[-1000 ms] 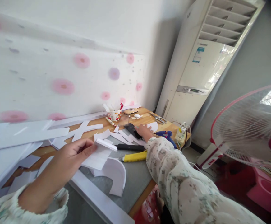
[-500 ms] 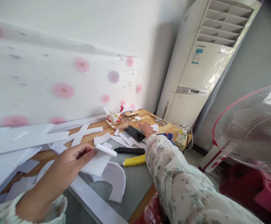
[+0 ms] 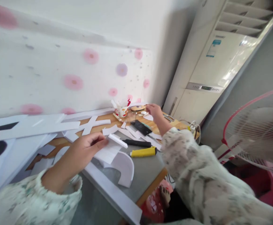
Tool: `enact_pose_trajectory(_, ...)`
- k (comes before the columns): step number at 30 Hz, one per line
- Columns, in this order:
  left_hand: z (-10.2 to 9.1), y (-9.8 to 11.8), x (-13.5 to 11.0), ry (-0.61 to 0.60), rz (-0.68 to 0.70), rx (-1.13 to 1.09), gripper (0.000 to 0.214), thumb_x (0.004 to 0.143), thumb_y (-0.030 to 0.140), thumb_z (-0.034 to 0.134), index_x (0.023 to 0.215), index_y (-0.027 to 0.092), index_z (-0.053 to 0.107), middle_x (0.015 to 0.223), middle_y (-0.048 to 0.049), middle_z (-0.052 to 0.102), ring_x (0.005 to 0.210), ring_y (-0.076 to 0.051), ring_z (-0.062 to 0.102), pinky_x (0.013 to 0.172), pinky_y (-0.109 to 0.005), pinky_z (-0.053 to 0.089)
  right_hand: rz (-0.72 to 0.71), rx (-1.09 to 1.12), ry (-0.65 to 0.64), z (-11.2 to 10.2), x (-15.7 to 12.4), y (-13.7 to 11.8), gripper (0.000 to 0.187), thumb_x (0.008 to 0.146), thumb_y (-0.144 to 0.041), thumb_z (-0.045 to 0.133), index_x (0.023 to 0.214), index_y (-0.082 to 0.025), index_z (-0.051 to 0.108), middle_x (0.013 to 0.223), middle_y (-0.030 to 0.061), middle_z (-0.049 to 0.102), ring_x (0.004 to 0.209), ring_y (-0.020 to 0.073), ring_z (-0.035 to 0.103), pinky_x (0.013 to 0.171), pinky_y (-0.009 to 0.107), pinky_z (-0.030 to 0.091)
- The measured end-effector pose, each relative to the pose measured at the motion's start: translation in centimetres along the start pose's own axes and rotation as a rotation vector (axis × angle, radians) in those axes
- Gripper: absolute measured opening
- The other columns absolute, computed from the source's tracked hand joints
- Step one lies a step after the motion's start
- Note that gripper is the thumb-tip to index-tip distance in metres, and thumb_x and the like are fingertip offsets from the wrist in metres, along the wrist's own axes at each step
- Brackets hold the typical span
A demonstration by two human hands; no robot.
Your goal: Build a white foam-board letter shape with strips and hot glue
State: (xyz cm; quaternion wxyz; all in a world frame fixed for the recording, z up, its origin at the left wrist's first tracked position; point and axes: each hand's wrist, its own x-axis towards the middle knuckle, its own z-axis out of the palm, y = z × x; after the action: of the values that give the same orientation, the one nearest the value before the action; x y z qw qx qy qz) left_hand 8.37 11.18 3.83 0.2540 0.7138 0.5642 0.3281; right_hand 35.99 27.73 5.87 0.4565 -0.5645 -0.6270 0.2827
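Left hand (image 3: 86,149), fingers pinched on a white flat piece (image 3: 108,152) with a narrow white strip along one edge; the piece is held above the grey mat (image 3: 148,170) and, in this view, partly overlaps a curved white piece (image 3: 127,165) lying there. Right hand (image 3: 155,113), extended over the far right part of the wooden surface (image 3: 153,186), with fingers bent; whether they grasp anything cannot be told. Near the right hand lies a small white oval object (image 3: 143,112); nearer the viewer, a black phone (image 3: 143,127) lies among white offcuts (image 3: 130,133). Between the two forearms: a black-handled tool (image 3: 138,143) and, just beside it, a yellow cutter (image 3: 143,152). Beyond: a patterned cup (image 3: 121,112), holding several items, with a marker (image 3: 117,117) beside it.
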Motion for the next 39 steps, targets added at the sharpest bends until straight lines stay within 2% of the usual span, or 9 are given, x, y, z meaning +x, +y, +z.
enact_pose_trajectory(2,0.2,1.0,-0.3,0.011,0.05,0.07,0.039,0.087,0.057,0.049,0.079,0.021,0.063,0.071,0.0015,0.06,0.068,-0.017,0.055,0.061,-0.025,0.039,-0.059,0.052,-0.151,-0.5,-3.6,-2.0,0.026,0.097,-0.033,0.052,0.107,-0.013,0.065,0.1,0.0063,0.068,0.087,0.0157,0.065,0.08,0.033,0.054)
enact_pose_trajectory(4,0.6,1.9,-0.6,0.025,0.121,0.142,0.033,0.088,0.049,0.051,0.078,0.02,0.065,0.072,0.0004,0.063,0.068,-0.017,0.056,0.06,-0.026,0.038,-0.162,0.112,-0.36,-1.0,-7.8,-3.6,0.023,0.09,-0.035,0.062,0.101,-0.017,0.07,0.091,0.0032,0.07,0.083,0.0143,0.064,0.078,0.028,0.053)
enact_pose_trajectory(6,1.1,2.4,-0.8,0.023,0.227,0.194,0.027,0.088,0.041,0.055,0.076,0.019,0.066,0.071,0.0005,0.063,0.068,-0.016,0.056,0.061,-0.026,0.038,-0.471,0.093,-0.656,-1.6,-11.7,-4.6,0.031,0.089,-0.038,0.062,0.11,-0.015,0.07,0.088,0.0052,0.07,0.079,0.0159,0.063,0.072,0.029,0.051)
enact_pose_trajectory(10,2.0,2.6,-1.3,0.02,0.46,0.259,0.018,0.089,0.028,0.057,0.078,0.018,0.067,0.072,-0.0003,0.063,0.071,-0.015,0.057,0.065,-0.026,0.039,-0.791,-0.06,-0.739,-1.7,-16.2,-5.0,0.035,0.096,-0.02,0.049,0.129,-0.019,0.06,0.096,0.0061,0.068,0.083,0.0142,0.06,0.073,0.027,0.047)
enact_pose_trajectory(13,2.5,2.6,-1.4,-0.012,0.585,0.326,0.021,0.091,0.021,0.053,0.076,0.017,0.067,0.073,-0.0014,0.061,0.073,-0.015,0.056,0.067,-0.026,0.039,-0.89,-0.234,-0.758,-1.2,-16.8,-4.7,0.034,0.094,-0.014,0.051,0.126,-0.019,0.062,0.093,0.0059,0.065,0.078,0.0134,0.058,0.071,0.026,0.045)
enact_pose_trajectory(16,2.9,2.3,-1.3,-0.018,0.618,0.377,0.016,0.089,0.022,0.058,0.078,0.018,0.068,0.075,-0.0019,0.063,0.077,-0.016,0.057,0.07,-0.028,0.041,-0.929,-0.323,-0.789,-0.7,-16.5,-3.9,0.024,0.095,-0.019,0.052,0.115,-0.018,0.066,0.091,0.0055,0.064,0.077,0.0137,0.058,0.07,0.026,0.044)
enact_pose_trajectory(23,2.2,-0.7,-1.0,0.09,0.436,0.271,0.01,0.087,0.017,0.062,0.094,0.018,0.068,0.09,-0.0022,0.072,0.086,-0.015,0.063,0.077,-0.027,0.046,-0.921,-0.303,-0.783,0.7,-15.8,-1.2,0.017,0.098,-0.021,0.048,0.101,-0.019,0.064,0.094,0.0067,0.066,0.081,0.0142,0.061,0.072,0.026,0.047)
enact_pose_trajectory(29,2.5,-3.4,-0.7,0.094,0.563,0.266,0.011,0.088,0.017,0.059,0.085,0.018,0.069,0.082,-0.0021,0.071,0.082,-0.016,0.062,0.081,-0.031,0.046,-0.981,-0.373,-0.808,1.5,-15.2,0.0,0.018,0.096,-0.015,0.047,0.101,-0.018,0.064,0.098,0.0087,0.067,0.084,0.0165,0.06,0.073,0.028,0.047)
enact_pose_trajectory(39,3.5,-3.7,-1.1,0.04,0.457,0.343,0.013,0.086,0.017,0.057,0.078,0.018,0.067,0.077,-0.0006,0.07,0.079,-0.016,0.06,0.079,-0.032,0.044,-1.039,-0.424,-0.88,2.2,-15.1,-0.3,0.025,0.094,-0.009,0.042,0.095,-0.018,0.065,0.096,0.0108,0.068,0.088,0.0216,0.06,0.076,0.036,0.049)
